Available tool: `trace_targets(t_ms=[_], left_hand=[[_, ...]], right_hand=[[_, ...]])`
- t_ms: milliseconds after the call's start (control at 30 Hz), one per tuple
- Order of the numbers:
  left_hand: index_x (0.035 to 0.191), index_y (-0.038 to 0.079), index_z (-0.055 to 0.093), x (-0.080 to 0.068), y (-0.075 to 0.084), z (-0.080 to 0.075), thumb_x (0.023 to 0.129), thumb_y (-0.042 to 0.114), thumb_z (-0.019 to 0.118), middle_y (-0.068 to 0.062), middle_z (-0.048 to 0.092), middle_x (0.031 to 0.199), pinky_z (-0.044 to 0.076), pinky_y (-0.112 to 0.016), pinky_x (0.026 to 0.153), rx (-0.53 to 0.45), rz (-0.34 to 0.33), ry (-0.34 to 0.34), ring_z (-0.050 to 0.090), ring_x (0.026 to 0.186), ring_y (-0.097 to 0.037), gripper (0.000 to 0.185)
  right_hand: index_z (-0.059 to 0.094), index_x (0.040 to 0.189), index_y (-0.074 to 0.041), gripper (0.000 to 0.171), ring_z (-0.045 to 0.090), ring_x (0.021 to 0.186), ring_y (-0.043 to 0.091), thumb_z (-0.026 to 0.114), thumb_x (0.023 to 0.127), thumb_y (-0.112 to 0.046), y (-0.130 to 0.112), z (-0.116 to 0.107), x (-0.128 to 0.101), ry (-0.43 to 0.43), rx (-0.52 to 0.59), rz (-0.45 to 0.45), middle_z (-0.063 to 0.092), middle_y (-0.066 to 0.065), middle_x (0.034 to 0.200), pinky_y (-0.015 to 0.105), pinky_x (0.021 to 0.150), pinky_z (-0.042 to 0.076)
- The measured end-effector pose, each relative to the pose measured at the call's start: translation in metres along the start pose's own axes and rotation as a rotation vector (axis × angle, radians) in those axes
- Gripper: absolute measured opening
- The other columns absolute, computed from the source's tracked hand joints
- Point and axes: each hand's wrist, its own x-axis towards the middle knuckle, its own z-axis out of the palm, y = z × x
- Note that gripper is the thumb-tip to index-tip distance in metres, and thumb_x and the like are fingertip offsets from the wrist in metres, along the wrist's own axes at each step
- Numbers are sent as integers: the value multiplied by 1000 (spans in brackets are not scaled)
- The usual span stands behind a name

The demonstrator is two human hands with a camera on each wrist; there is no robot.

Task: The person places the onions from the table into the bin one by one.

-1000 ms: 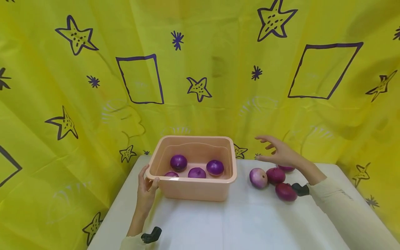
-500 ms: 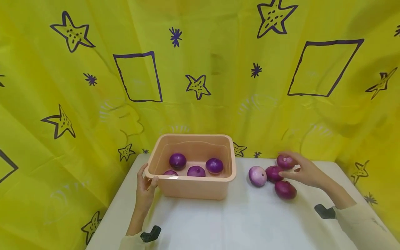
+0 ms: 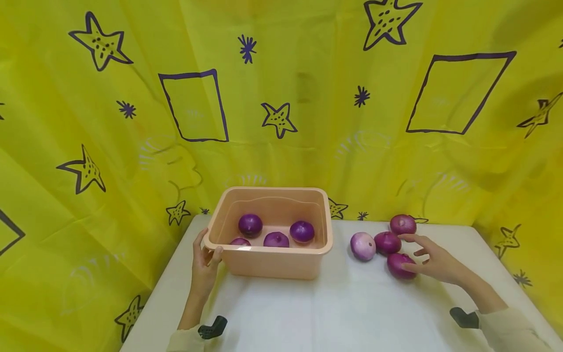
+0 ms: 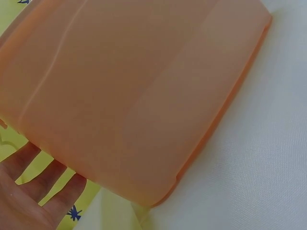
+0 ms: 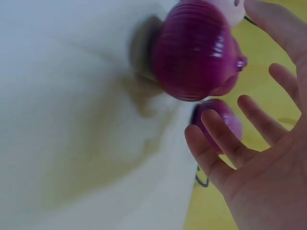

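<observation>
A peach plastic tub (image 3: 272,265) sits on the table with several red onions inside, such as one onion (image 3: 250,226) at its back left. My left hand (image 3: 204,274) grips the tub's left front corner, thumb at the rim and fingers against the side wall. To the right of the tub lies a group of red onions: a paler onion (image 3: 362,246), a middle onion (image 3: 387,243), a back onion (image 3: 402,224) and a front onion (image 3: 397,265). Beside the front onion hovers my right hand (image 3: 442,263), its fingers spread and holding nothing in the right wrist view.
The white table (image 3: 281,318) extends in front of the tub. A yellow curtain (image 3: 316,161) printed with stars and frames hangs behind and along both sides. Dark wrist devices, one on the left wrist (image 3: 213,327), are strapped at each sleeve.
My right hand has come down from near the tub's right side to the loose onions, then shifted from the back onion toward the front one. The left hand stays on the tub.
</observation>
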Motion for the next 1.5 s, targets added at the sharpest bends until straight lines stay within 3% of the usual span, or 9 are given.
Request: trace_targets(t_ms=[267, 433, 1000, 1333, 1500], left_hand=[[162, 21, 20, 1, -2, 0, 106, 8, 52, -16, 28, 165, 48, -16, 96, -4, 12, 2, 43, 139, -50, 66], [162, 21, 19, 1, -1, 0, 106, 9, 52, -18, 28, 164, 48, -15, 95, -10, 3, 0, 43, 139, -50, 66], [162, 20, 21, 0, -1, 0, 106, 8, 53, -19, 30, 163, 50, -16, 94, -17, -7, 12, 45, 137, -51, 66], [162, 21, 20, -1, -3, -1, 106, 8, 52, -21, 31, 162, 50, -14, 94, 1, 6, 13, 46, 136, -50, 66], [162, 20, 21, 0, -3, -1, 106, 6, 53, -22, 34, 160, 51, -15, 94, 2, 23, 16, 48, 134, -47, 66]], right_hand=[[49, 142, -1, 69, 68, 94, 30, 84, 85, -19, 12, 13, -10, -54, 75, 19, 57, 31, 132, 27, 72, 58], [52, 140, -4, 64, 68, 89, 20, 84, 86, -21, 17, 17, -13, -80, 62, 45, 62, 27, 126, 26, 74, 57], [55, 137, -6, 59, 67, 94, 26, 83, 87, -22, 18, 19, -14, -88, 59, 71, 64, 26, 124, 26, 74, 56], [55, 135, -6, 54, 65, 85, 8, 81, 89, -19, 18, 9, -8, -118, 54, -47, 65, 19, 116, 26, 72, 58], [54, 134, -5, 55, 66, 84, 9, 82, 88, -19, 8, -7, -1, -117, 49, -51, 65, 18, 115, 27, 69, 58]])
